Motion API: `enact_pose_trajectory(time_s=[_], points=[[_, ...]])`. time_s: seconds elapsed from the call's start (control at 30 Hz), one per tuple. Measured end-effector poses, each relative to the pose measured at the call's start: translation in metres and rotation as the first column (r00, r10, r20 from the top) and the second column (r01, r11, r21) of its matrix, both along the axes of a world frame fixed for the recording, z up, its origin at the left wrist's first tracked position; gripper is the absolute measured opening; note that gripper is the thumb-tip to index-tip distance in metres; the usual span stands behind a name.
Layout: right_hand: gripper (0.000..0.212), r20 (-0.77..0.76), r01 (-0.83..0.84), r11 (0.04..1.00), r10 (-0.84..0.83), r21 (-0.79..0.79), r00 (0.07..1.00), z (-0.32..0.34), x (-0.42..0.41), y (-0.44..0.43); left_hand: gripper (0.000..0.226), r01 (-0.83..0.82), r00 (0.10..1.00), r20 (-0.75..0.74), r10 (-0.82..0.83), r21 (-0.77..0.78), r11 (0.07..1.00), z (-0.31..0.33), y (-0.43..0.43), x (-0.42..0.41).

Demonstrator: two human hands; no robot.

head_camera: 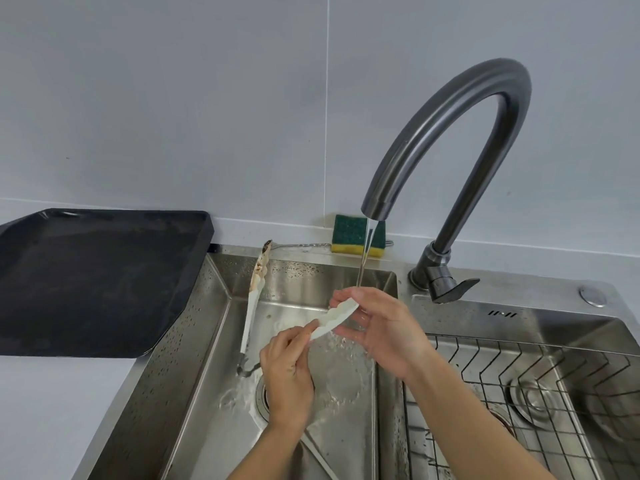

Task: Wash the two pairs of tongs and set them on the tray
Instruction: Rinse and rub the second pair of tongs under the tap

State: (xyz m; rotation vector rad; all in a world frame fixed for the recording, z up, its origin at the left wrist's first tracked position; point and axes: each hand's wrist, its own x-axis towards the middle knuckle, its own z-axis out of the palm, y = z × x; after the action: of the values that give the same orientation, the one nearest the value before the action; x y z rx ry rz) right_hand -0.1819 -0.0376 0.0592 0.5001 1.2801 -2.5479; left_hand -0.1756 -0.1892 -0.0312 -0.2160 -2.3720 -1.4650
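Left hand (287, 368): thumb and fingers pinch the lower end of the held tongs (334, 318). This steadies the tool against the rubbing load.

Right hand (381, 327): thumb above and fingers below clasp the scalloped tip, placed so the fingers can rub its surface.

Both hands keep the tool over the left basin of the sink (214, 306). The tip is raised to just under the water (362, 268) falling from the faucet (450, 133), so runoff drains into the basin. Judged step: rinsing the first pair.

The dirty tongs (254, 296) lean in the same basin. The hinge end is near the drain and the stained tip rests against the back rim, within reach for the next wash.

The tray (97, 282) lies on the desk (52, 410) just left of the sink and carries neither pair. A sponge (349, 237) stands behind the stream, against the wall.
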Motion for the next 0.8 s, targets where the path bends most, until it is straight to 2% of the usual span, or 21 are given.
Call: enact_pose_trajectory(time_s=[0.1, 0.2, 0.3, 0.4, 0.5, 0.6, 0.7, 0.8], points=[[0.024, 0.005, 0.044, 0.999, -0.044, 0.014, 0.999, 0.003, -0.002, 0.002, 0.048, -0.034, 0.994, -0.107, 0.02, -0.125, 0.992, 0.002, -0.002, -0.004], [0.02, 0.03, 0.045, 0.999, -0.045, -0.01, 0.999, 0.004, -0.003, 0.002, 0.045, -0.026, 0.995, -0.101, 0.012, -0.133, 0.991, 0.004, -0.002, -0.006], [0.03, -0.037, -0.008, 1.0, 0.007, -0.005, 0.999, 0.004, -0.002, -0.004, 0.044, -0.021, 1.0, -0.019, 0.02, -0.06, 0.998, 0.008, -0.002, -0.007], [0.029, -0.059, 0.082, 0.989, -0.075, 0.122, 0.995, 0.003, -0.008, -0.007, 0.047, 0.029, 0.994, 0.1, -0.033, 0.046, 0.999, 0.013, -0.001, -0.006], [0.022, -0.101, 0.183, 0.967, -0.167, 0.177, 0.981, 0.003, -0.015, -0.006, 0.048, 0.06, 0.978, 0.193, -0.083, 0.124, 0.99, 0.026, 0.001, -0.003], [0.008, -0.156, 0.212, 0.965, -0.188, 0.153, 0.97, 0.003, -0.017, -0.005, 0.051, 0.065, 0.966, 0.239, -0.097, 0.138, 0.988, 0.039, 0.003, -0.001], [0.01, -0.152, 0.236, 0.968, -0.222, 0.084, 0.963, 0.002, -0.017, 0.0, 0.045, 0.083, 0.95, 0.291, -0.11, 0.105, 0.991, 0.055, 0.006, 0.003], [0.013, -0.163, 0.212, 0.975, -0.198, 0.071, 0.967, 0.002, -0.015, 0.003, 0.029, 0.108, 0.914, 0.382, -0.137, 0.097, 0.989, 0.073, 0.01, 0.007]])
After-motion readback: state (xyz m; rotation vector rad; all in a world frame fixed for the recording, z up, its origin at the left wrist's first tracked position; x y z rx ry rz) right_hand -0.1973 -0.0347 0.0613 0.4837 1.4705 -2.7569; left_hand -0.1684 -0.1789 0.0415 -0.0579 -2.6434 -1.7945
